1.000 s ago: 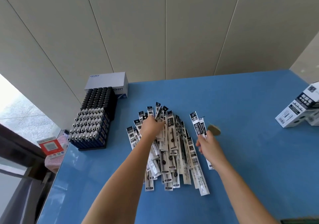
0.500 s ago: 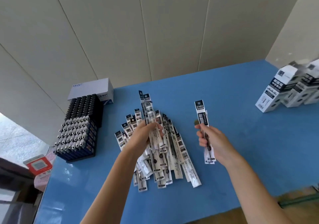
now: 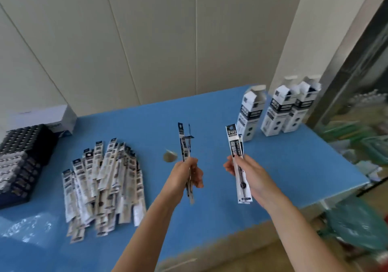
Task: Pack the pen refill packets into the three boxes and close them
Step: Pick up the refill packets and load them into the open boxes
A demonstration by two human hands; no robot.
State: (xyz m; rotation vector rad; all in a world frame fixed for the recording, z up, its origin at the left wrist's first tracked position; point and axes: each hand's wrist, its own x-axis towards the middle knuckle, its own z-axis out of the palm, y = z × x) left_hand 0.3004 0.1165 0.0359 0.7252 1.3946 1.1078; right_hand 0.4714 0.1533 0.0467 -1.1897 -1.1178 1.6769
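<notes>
Head view, left hand (image 3: 185, 177): fingers curled round a thin packet bunch (image 3: 184, 145), held upright.
Right hand (image 3: 252, 177): thumb and fingers clasp an upright packet stack (image 3: 236, 145).
Pile (image 3: 102, 183): loose packets on blue table (image 3: 283, 166), left.
Boxes (image 3: 279, 112): three standing, flaps open, far right.

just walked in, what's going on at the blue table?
A person is packing pen refills by hand. The left hand grips a few thin white-and-black refill packets edge-on; the right hand holds a small stack of the same packets, printed side toward the camera. Both are raised over the blue table. A loose pile of packets lies to the left, and three tall white-and-black cardboard boxes stand at the far right with tops open.
</notes>
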